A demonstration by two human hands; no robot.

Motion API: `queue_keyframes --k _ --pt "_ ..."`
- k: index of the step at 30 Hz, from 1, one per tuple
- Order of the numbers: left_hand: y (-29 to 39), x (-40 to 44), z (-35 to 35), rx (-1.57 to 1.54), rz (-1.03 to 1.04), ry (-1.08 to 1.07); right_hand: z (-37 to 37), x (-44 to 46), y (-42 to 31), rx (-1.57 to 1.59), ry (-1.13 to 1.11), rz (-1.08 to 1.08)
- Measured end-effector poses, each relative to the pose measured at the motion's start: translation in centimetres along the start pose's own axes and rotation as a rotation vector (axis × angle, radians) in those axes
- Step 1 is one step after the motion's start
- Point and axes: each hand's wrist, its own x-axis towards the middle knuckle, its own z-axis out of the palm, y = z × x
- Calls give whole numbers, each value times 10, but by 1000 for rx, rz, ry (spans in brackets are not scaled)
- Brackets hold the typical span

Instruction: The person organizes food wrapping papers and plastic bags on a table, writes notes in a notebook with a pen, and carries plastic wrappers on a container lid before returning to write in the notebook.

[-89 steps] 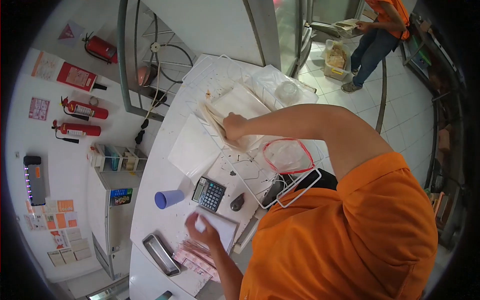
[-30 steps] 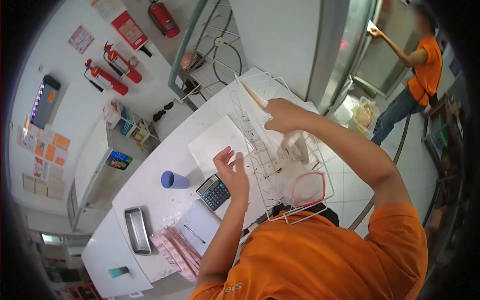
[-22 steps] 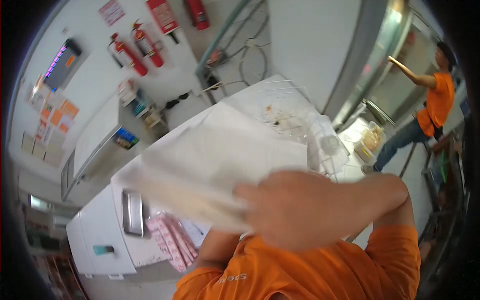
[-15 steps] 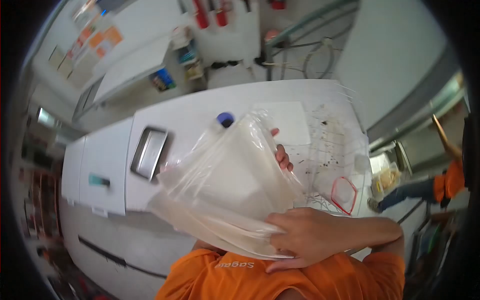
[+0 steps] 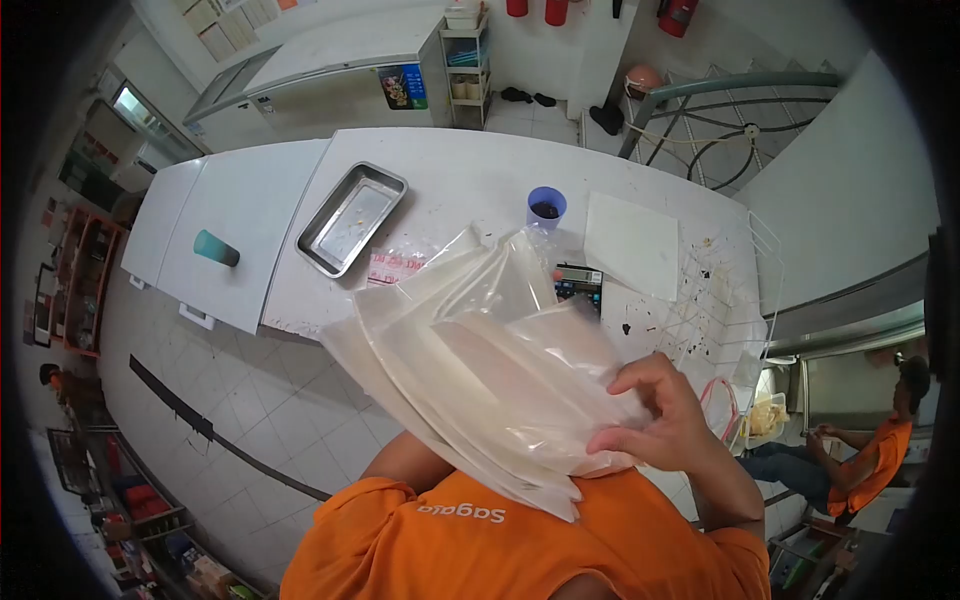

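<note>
A stack of clear plastic bags with cream sheets inside (image 5: pixel 470 370) lies across my front, above my lap. My right hand (image 5: pixel 655 415) grips its right edge, thumb below and fingers above. My left forearm (image 5: pixel 408 462) runs beneath the stack, which hides that hand except for a possible fingertip near the calculator. Beyond the stack, a calculator (image 5: pixel 580 280) is partly covered, and a blue cup (image 5: pixel 546 206) with dark contents stands upright. A white sheet (image 5: pixel 632 245) lies right of the cup.
On the white table are a metal tray (image 5: pixel 352 218), pink printed packets (image 5: pixel 397 267) and a teal cup (image 5: pixel 216 248). A white wire rack (image 5: pixel 765 250) stands at the right, near a red-rimmed bag (image 5: pixel 718 405). Another person (image 5: pixel 870 460) in orange is at far right.
The bags have come from the wire rack to my front. My right hand has shifted along their edge, and my left fingers are now mostly hidden. The view has turned left; the other person has lowered their arm.
</note>
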Motion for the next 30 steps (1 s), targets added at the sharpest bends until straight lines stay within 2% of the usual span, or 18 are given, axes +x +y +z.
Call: queue_keyframes --k 3,5,8,11,14,17,19,20,22,26,29,30 --pt "9 -7 7 38 2 43 3 15 28 430 -48 -11" --pt "13 -8 10 58 7 62 1 22 22 660 -7 145" --pt "16 -9 14 81 11 88 -13 29 24 407 236 226" --pt "17 -9 17 93 16 105 -41 24 24 174 440 74" --pt "16 -8 20 105 23 121 -30 11 -24 -98 240 11" --pt "15 -6 22 110 28 137 -2 21 -63 -343 44 -162" --pt "13 -4 23 119 34 140 13 23 -75 -317 -20 -115" --pt "11 -2 21 95 33 153 13 26 -61 -349 -53 -188" --pt "6 -2 20 35 39 203 10 27 -47 -351 -104 -145" --pt "1 4 16 34 61 139 13 21 -37 -286 -137 -79" --pt "0 2 18 51 61 138 4 20 -32 -297 28 137" --pt "1 2 18 55 65 140 9 21 -28 -201 226 88"
